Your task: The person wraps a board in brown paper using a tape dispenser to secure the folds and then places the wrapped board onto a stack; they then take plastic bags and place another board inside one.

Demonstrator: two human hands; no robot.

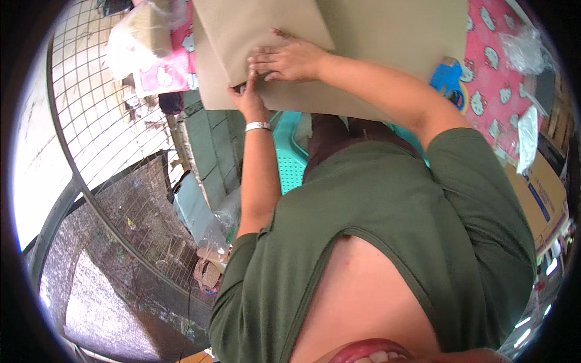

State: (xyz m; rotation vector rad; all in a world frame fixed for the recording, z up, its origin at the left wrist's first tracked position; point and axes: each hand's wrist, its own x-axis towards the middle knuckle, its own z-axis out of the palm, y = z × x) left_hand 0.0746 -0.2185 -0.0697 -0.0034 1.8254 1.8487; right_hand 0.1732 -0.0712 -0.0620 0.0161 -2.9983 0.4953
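Note:
A flat, box-like parcel covered in brown paper (pixel 263 30) lies tilted on a larger brown paper sheet (pixel 393 36). My right hand (pixel 289 60) rests on the parcel's top near its close edge, fingers stretched out and pressing flat. At the parcel's near left corner, my left hand (pixel 248 100) touches the paper with a finger and thumb apart; its other fingers are partly hidden. The fingertips of both hands almost meet at that edge. A pale bracelet (pixel 258 126) circles my left wrist.
A blue tape dispenser (pixel 446 78) sits right of the sheet on a pink patterned cover (pixel 490 66). Clear plastic (pixel 523 48) lies at the far right. Wire mesh (pixel 103 78) stands on the left. Below the paper is a turquoise plastic seat (pixel 289 158); a cardboard box (pixel 538 199) is at right.

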